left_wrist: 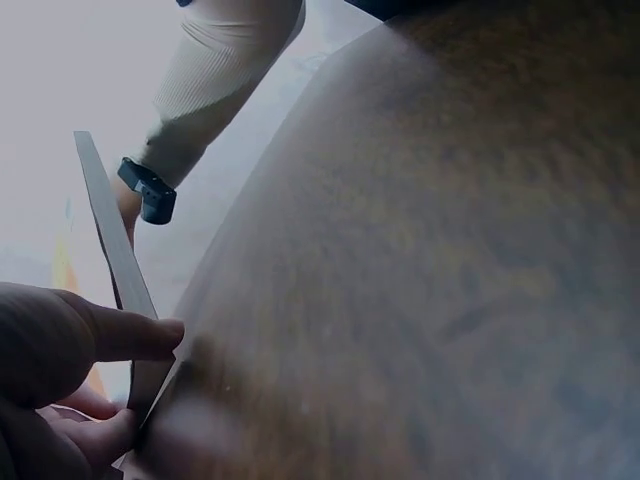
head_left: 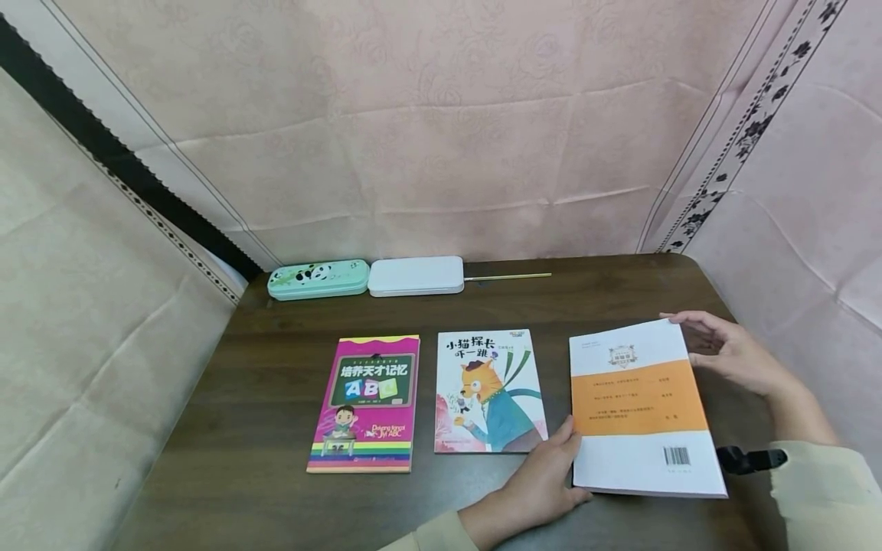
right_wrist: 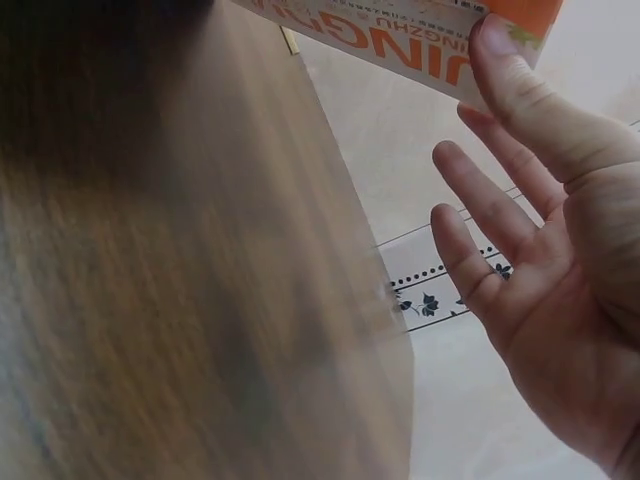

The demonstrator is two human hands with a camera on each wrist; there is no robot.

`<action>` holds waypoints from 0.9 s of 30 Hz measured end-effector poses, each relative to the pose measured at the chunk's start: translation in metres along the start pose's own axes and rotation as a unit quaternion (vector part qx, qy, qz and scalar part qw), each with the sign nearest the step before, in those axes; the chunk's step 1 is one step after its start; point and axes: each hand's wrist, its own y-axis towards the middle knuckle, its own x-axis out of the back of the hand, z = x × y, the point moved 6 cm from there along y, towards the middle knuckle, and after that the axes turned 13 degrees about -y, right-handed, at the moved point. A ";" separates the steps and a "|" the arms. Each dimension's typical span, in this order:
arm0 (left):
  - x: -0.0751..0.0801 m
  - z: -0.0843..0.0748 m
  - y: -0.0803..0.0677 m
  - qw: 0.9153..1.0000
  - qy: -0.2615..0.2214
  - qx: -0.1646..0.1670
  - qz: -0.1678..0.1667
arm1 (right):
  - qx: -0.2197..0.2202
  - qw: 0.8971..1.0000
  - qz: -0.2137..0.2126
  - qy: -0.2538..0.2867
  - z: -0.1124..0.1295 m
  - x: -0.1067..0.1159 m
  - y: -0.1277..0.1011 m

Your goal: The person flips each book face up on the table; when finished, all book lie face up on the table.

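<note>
A white book (head_left: 637,461) with an orange band, a crest and a barcode is tilted up off the dark table at the right, between both hands. My left hand (head_left: 534,486) grips its lower left edge; the left wrist view shows thumb and fingers pinching the book's thick edge (left_wrist: 118,250). At the upper right corner, my right hand (head_left: 751,363) pinches the book. In the right wrist view the thumb lies on the book's printed side (right_wrist: 410,50), large orange letters on it, while the other fingers spread apart below.
Left of the book lie a cat picture book (head_left: 482,398) and a pink ABC book (head_left: 368,405). Along the back stand a green panda pencil case (head_left: 318,280), a white case (head_left: 416,276) and a thin stick (head_left: 510,277). Patterned cloth (head_left: 441,153) hangs around the wooden table (head_left: 227,428).
</note>
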 end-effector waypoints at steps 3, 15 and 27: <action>0.002 0.001 -0.001 1.000 -0.003 -0.008 -0.010 | 0.013 0.999 -0.002 0.029 -0.003 -0.001 0.000; 0.025 -0.009 -0.015 0.990 -0.095 -0.067 -0.085 | 0.151 0.958 -0.005 0.244 0.013 0.003 0.015; 0.057 -0.001 -0.019 0.971 -0.150 -0.098 -0.159 | 0.085 0.967 -0.102 0.216 0.045 0.009 0.043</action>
